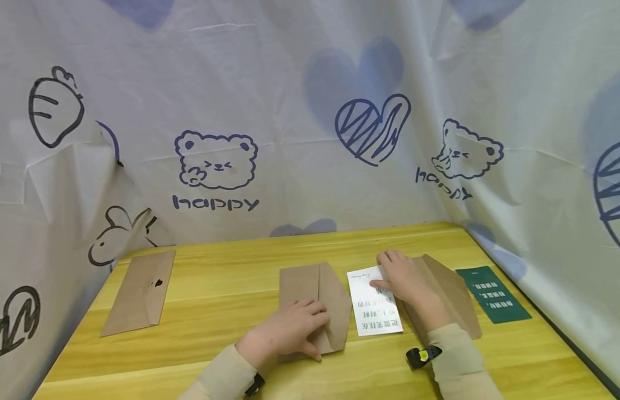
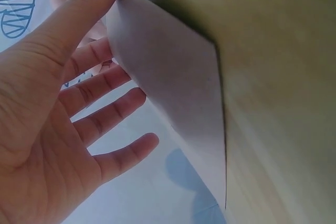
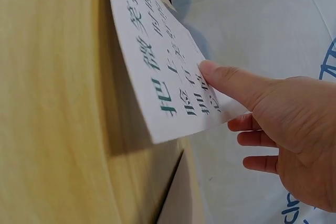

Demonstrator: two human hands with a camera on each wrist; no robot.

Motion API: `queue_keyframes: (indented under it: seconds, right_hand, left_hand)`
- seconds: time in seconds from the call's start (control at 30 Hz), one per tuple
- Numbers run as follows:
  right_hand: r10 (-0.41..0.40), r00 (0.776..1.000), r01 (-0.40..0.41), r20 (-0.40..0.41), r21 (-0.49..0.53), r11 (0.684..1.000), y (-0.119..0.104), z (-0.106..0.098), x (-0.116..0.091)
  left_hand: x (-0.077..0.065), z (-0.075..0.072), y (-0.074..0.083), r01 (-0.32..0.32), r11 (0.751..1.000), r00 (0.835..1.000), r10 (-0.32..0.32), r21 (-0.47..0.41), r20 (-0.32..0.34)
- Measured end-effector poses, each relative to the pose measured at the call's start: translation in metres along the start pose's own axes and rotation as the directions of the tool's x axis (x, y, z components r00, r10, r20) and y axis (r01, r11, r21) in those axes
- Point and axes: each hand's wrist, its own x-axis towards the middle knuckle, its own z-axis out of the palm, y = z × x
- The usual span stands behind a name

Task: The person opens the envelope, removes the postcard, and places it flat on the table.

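My left hand [image 1: 290,330] rests on a brown paper envelope [image 1: 298,280] in the middle of the table, its flap opened out to the right. In the left wrist view the fingers [image 2: 113,111] are spread and nearly straight along that envelope [image 2: 163,61], with the thumb at its edge. My right hand [image 1: 402,278] pinches a white card [image 1: 372,311] printed with green characters. In the right wrist view the thumb lies on the card's [image 3: 157,77] printed face, the other fingers partly hidden behind it. Under my right wrist lies another brown envelope [image 1: 445,283], flap outspread.
At the far left of the wooden table [image 1: 215,289] lies a closed brown envelope [image 1: 140,294] with a small dark mark. On the right a dark green card [image 1: 495,294] with white characters lies beside the right-hand envelope. A printed curtain [image 1: 290,111] hangs round the table's back and sides.
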Motion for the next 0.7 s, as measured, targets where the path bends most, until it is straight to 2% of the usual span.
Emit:
queue_keyframes:
  seconds: [0.3,0.5,0.7]
  right_hand:
    - [0.024,1.0,-0.024,0.012,-0.013,1.0,0.0034,-0.0007,-0.0024]
    - [0.033,0.997,-0.026,0.075,-0.081,0.996,0.0013,0.0028,-0.0036]
    - [0.037,0.992,-0.026,0.123,-0.088,0.996,-0.0055,0.0081,-0.0022]
  left_hand:
    - [0.0009,-0.0026,0.0001,0.001,1.0,1.0,-0.001,0.009,0.003]
    - [0.0004,-0.0026,0.0008,-0.005,1.0,1.0,0.005,0.018,0.009]
    - [-0.0008,-0.0006,0.0027,-0.003,1.0,1.0,0.002,0.017,0.026]
